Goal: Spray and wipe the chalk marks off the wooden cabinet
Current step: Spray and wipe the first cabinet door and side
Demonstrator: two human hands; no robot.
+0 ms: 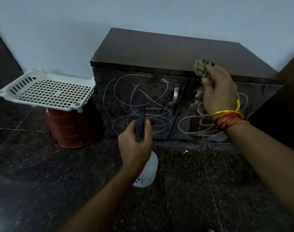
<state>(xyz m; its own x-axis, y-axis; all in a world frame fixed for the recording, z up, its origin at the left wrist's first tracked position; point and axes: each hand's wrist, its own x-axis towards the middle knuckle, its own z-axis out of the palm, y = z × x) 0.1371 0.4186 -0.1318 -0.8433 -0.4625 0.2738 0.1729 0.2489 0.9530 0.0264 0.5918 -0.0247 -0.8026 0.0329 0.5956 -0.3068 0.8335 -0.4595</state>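
Note:
A low dark wooden cabinet [168, 52] stands against the wall, with white chalk loops [136, 104] scrawled over both doors. My left hand [136, 146] grips a white spray bottle [148, 171] with a black nozzle head that points at the left door. My right hand [218, 91] holds a crumpled greenish cloth [202, 66] against the top of the right door, beside the metal handles [175, 95]. Red and yellow threads circle my right wrist.
A white perforated plastic tray [47, 91] rests on an upturned red-brown bucket [74, 128] left of the cabinet. The floor is dark speckled stone [184, 190]. A pale wall runs behind, and dark furniture edges show at far left and far right.

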